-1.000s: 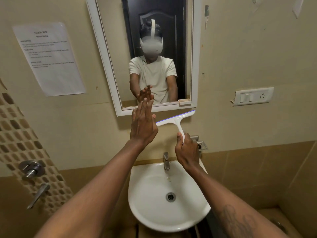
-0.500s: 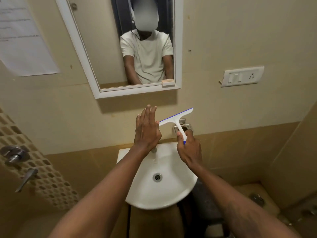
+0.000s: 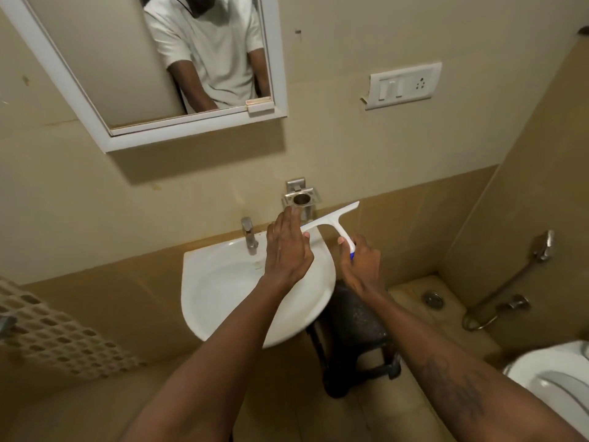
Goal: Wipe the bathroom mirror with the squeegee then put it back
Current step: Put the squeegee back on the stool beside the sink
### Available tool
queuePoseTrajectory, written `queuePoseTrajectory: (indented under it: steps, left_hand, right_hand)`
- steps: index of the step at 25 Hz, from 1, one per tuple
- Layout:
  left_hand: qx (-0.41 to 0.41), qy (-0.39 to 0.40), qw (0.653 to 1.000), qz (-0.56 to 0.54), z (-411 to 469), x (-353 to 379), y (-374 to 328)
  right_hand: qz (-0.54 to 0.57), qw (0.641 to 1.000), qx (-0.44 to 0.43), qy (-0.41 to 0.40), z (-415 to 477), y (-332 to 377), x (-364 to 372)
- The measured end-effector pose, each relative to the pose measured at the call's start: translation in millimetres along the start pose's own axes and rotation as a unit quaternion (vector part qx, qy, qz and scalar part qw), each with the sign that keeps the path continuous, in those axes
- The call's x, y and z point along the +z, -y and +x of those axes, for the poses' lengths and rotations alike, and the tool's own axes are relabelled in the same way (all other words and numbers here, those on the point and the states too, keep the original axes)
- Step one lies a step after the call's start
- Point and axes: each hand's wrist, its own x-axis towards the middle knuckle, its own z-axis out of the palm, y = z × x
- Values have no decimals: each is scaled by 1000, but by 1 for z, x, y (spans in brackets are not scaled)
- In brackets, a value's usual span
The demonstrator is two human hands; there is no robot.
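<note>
My right hand (image 3: 361,267) grips the handle of a white squeegee (image 3: 331,220) with a blue handle end, holding it over the right rim of the white sink (image 3: 223,291). The blade runs level, pointing up to the right. My left hand (image 3: 287,250) is flat with fingers together and touches the blade's left end. The white-framed mirror (image 3: 105,59) hangs on the wall at the upper left, well above both hands.
A metal holder (image 3: 300,199) is fixed to the wall just behind the hands. A tap (image 3: 249,236) stands at the sink's back. A dark stool (image 3: 353,333) sits under the sink's right side. A switch plate (image 3: 403,86), a hose (image 3: 506,282) and a toilet (image 3: 554,381) lie to the right.
Both hands and the squeegee have come down from just below the mirror to the sink rim. The camera has tilted downwards.
</note>
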Motion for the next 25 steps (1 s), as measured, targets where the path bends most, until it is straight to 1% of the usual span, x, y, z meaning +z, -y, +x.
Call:
queuePoseTrajectory:
  steps: [4,7,10,14,18,21,25]
  left_hand:
    - [2,48,999,-20,-10,39,-21]
    - [-6,70,997,-41,-16,71,-43]
    - [-24,87,995,-44,-22,109,-58]
    - [-88,115,988,-51,-24,167,-70]
    - [-131,123,982,-60,-32,222,-75]
    - [-155,135,977,-56,-38,263,-67]
    - [-168,163,971,-45,-34,325,-35]
  right_hand:
    - [-13,999,14,-34,-13,-41,-16]
    - [-39,998,43,-31,-14,-71,-28]
    - [-66,996,66,7,-9,-98,-31]
    - [-40,993,96,59,3,-142,-38]
    - [-56,983,144,100,18,-196,-33]
    - [-62,975,168,134,28,-234,-11]
    - [-30,969,187,159,43,-283,42]
